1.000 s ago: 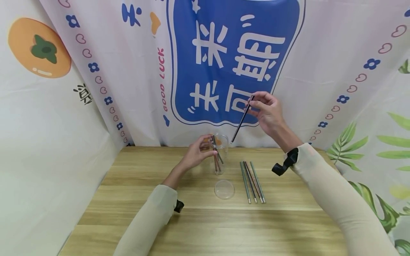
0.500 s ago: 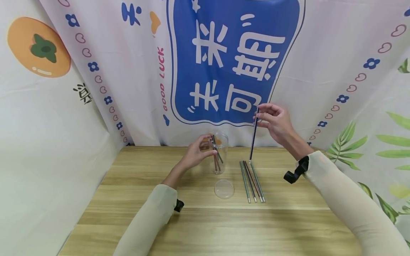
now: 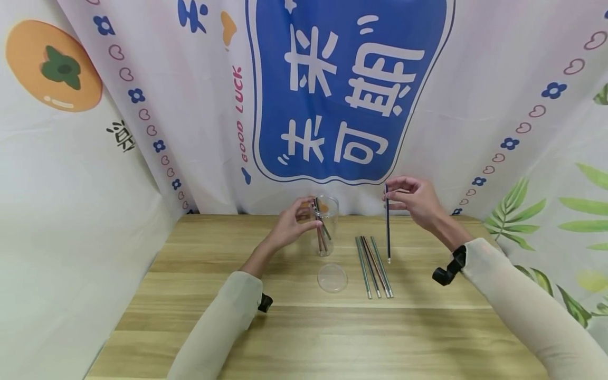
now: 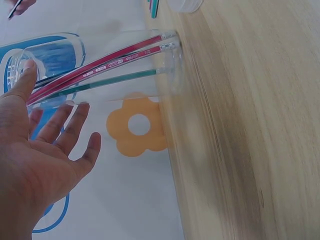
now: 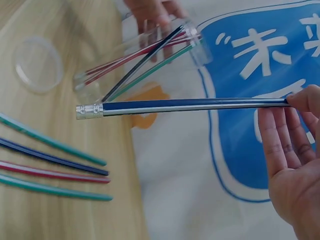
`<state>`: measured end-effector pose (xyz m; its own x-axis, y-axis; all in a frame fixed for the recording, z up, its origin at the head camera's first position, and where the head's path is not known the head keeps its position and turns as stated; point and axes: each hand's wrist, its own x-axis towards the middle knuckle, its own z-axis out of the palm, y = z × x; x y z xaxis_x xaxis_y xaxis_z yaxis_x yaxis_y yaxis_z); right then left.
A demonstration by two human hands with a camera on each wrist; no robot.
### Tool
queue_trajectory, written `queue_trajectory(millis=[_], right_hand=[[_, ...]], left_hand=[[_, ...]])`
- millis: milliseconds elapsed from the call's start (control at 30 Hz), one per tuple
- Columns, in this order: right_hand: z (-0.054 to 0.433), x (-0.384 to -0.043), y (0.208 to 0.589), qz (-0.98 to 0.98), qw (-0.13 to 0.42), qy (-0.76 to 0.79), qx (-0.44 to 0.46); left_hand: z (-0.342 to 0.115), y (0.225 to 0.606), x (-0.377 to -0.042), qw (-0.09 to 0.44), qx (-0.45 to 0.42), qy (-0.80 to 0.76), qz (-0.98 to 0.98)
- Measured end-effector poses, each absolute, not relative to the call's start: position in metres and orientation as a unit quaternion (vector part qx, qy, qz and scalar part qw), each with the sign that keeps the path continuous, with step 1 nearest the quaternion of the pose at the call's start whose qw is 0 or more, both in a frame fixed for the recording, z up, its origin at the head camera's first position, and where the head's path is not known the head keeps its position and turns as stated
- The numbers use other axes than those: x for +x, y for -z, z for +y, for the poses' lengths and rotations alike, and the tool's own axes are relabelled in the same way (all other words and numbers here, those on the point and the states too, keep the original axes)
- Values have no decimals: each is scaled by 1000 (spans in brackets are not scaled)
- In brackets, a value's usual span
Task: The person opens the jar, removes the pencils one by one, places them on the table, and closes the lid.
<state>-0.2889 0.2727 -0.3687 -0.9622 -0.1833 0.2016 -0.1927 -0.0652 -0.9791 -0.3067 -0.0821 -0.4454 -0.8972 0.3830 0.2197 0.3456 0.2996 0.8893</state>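
My left hand [image 3: 291,228] holds a clear plastic jar [image 3: 331,237] near its rim, thumb on one side and fingers on the other. It stands upright on the table. Several pencils lean inside it; the left wrist view shows red pencils [image 4: 112,63] and a green pencil [image 4: 115,81], eraser ends down. To the right, my right hand [image 3: 418,203] pinches a dark blue pencil [image 5: 185,105] by its upper end, and it hangs almost vertically, metal-banded eraser end lowest. Between jar and right hand, a row of green, blue and red pencils [image 3: 363,268] lies on the table.
A round clear lid [image 3: 332,278] lies flat in front of the jar. The wood-grain table [image 3: 304,338] ends at a printed curtain [image 3: 218,158] just behind the jar. Black straps with camera mounts sit on both wrists.
My right hand has moved right and down, away from the jar, swinging the blue pencil from slanted to nearly upright beside the row. The left hand and jar have stayed put.
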Motion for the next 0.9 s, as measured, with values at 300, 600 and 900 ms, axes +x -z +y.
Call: queue_trajectory(millis=[300, 600, 900], right_hand=[[286, -282, 402, -701, -20, -705, 106], [301, -274, 435, -709, -40, -700, 76], [305, -274, 458, -703, -54, -706, 67]], left_hand=[[-82, 446, -308, 14, 226, -543, 809], [-82, 447, -308, 17, 230, -543, 808], [-82, 446, -307, 16, 225, -547, 806]])
